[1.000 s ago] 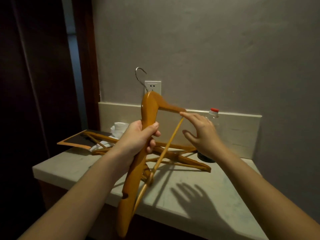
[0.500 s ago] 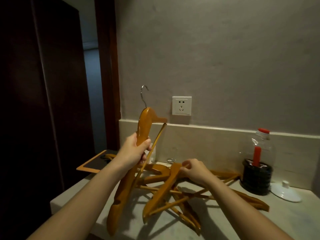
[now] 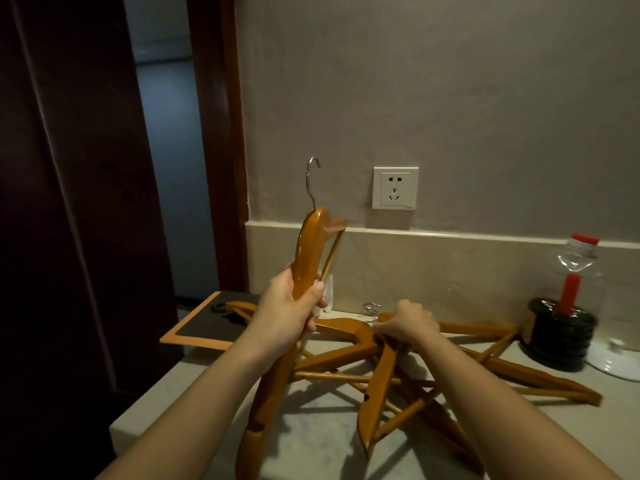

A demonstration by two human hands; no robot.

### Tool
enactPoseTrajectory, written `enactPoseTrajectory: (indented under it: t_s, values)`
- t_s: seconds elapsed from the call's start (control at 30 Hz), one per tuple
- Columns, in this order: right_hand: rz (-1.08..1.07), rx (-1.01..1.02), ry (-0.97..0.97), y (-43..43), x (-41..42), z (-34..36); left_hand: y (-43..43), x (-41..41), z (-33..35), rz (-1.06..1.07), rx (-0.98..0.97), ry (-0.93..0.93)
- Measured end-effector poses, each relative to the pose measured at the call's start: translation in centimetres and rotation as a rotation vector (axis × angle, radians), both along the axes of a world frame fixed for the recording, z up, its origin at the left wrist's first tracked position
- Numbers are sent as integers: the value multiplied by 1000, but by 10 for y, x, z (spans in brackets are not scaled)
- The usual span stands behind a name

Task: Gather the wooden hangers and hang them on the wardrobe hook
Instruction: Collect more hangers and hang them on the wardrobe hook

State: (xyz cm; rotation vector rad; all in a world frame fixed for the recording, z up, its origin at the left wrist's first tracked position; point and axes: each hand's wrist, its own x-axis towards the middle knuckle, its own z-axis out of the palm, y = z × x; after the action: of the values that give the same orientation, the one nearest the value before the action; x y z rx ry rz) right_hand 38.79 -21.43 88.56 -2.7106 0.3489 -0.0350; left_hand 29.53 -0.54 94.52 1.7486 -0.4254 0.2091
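My left hand [image 3: 294,306] grips a wooden hanger [image 3: 308,247] by one arm and holds it upright above the counter, its metal hook pointing up. My right hand [image 3: 408,323] is down on the pile of wooden hangers [image 3: 398,372] on the pale counter [image 3: 322,434], its fingers curled round the top of one hanger near that hanger's metal hook. Several more hangers lie crossed under and around it. No wardrobe hook is in view.
A dark wooden door panel [image 3: 69,202] stands at the left beside a doorway. A black card with an orange rim [image 3: 207,323] juts over the counter's left end. At the right stand a dark-based plastic bottle [image 3: 568,306] and a white lid [image 3: 620,358]. A wall socket [image 3: 394,187] sits above the backsplash.
My right hand left the raised hanger, dropped to the pile and closed on the top of another hanger. My left hand kept its hanger upright. The view shifted right.
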Motion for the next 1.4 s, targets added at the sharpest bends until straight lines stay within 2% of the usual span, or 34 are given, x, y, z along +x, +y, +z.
enactPoseTrajectory:
  t_s: [0.13,0.27,0.43,0.67,0.87,1.0,1.13,1.4]
  values:
    - [-3,16,-35,2,-7,10,6,0,-3,-3,-23,-6]
    - [-28,45,-162,-5,-28,25,4,-2,-3,10,-58,-4]
    - [-53,284,-304,-24,-75,38,-5,-10,-7,6,-81,-7]
    - [0,457,-424,-52,-146,33,-29,-45,-10,3,-85,3]
    - [142,809,-550,-83,-206,37,-59,-90,-6,49,-114,-9]
    - [252,968,-575,-102,-237,46,-78,-127,-4,89,-152,0]
    - [318,995,-590,-108,-269,51,-87,-169,-6,142,-191,14]
    - [467,1193,-404,-80,-325,31,-62,-266,-32,398,-186,-19]
